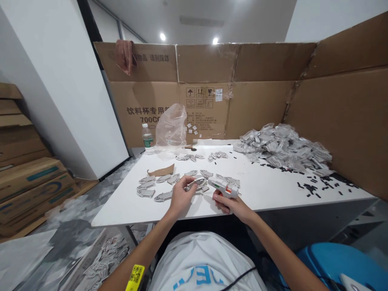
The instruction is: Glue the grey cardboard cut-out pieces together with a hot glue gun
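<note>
My left hand [182, 195] pinches a small flat grey piece [198, 182] above the front of the white table. Its fingers hide part of the piece. In my right hand [228, 202] is a pale grey glue gun [223, 187] with an orange part near its rear. The gun's nozzle points left at the held piece; whether they touch I cannot tell. Around both hands lie several similar grey pieces [164, 197], some in a curved row to the left [146, 190]. Others lie behind the gun.
A heap of bagged pieces [281, 147] stands back right, with small black bits [312, 188] scattered before it. At the back left are a water bottle [148, 139] and a plastic bag [171, 127]. Cardboard walls [260, 101] enclose the white table [260, 198]. A brown strip [162, 171] lies left.
</note>
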The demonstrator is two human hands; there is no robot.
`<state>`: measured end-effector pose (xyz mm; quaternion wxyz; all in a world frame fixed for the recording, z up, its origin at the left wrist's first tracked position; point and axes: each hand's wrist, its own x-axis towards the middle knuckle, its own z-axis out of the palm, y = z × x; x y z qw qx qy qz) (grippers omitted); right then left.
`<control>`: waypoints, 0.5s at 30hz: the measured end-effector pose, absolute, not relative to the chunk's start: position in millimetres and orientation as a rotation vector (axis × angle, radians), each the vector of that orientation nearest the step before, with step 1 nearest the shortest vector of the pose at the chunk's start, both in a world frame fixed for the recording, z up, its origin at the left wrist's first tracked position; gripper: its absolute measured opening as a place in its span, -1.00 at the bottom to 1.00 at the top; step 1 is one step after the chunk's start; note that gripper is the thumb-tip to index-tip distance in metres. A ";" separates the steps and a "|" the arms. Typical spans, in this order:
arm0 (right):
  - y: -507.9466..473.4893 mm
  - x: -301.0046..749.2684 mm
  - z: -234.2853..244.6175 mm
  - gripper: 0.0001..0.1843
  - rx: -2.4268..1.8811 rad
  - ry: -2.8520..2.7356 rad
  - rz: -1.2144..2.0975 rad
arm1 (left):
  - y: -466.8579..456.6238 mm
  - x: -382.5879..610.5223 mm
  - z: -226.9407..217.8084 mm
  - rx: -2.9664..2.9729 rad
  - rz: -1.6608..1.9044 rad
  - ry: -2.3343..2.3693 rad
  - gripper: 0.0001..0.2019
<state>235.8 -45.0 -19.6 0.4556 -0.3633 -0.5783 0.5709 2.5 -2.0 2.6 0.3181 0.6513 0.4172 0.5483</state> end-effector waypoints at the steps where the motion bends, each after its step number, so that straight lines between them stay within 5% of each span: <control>1: -45.2 235.7 -19.3 -0.49 -0.897 -1.427 1.404 | -2.0 2.7 2.5 1.700 1.439 1.085 -0.83; 15: -42.4 236.5 -27.2 -0.51 -0.875 -1.462 1.405 | 4.2 2.1 -7.3 1.501 1.496 1.106 -0.58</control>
